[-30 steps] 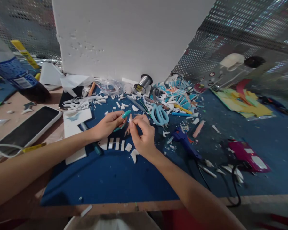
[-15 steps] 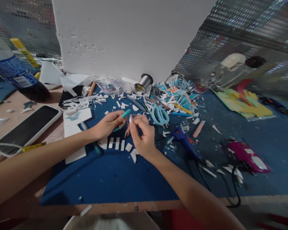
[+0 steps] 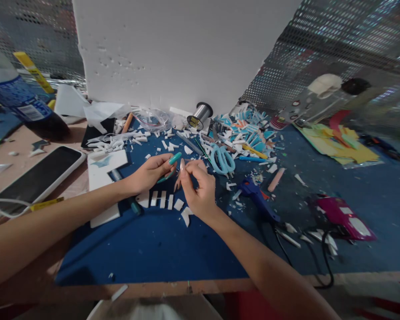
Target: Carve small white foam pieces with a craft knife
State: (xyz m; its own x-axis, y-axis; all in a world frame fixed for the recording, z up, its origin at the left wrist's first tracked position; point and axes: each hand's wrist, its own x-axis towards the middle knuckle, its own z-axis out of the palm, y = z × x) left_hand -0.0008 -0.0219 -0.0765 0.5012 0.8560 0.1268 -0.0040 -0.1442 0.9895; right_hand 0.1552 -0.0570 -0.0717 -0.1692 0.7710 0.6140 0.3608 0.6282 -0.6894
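Note:
My left hand [image 3: 152,172], with long teal nails, is closed in a pinch just above the blue work surface. Facing it almost tip to tip, my right hand [image 3: 199,186] pinches with thumb and forefinger. Whatever is between the fingers is too fine or hidden to make out. Just below the hands lies a row of white cut pieces [image 3: 163,199], with a forked tail-like piece [image 3: 186,215] at its right end. A spool of fine wire or line [image 3: 200,115] rests behind them. Light-blue scissors [image 3: 222,159] lie to the right of the spool, beyond my right hand.
White and blue scraps [image 3: 246,129] are heaped at the back. On the right are a blue glue gun [image 3: 258,199] with a cord and a magenta device [image 3: 346,218]. A phone [image 3: 36,180], a dark drink bottle [image 3: 26,104] and a white board [image 3: 106,169] stand or lie left.
Both hands keep nearly the same place and pinch. Only slight finger shifts show; the things on the table have not moved.

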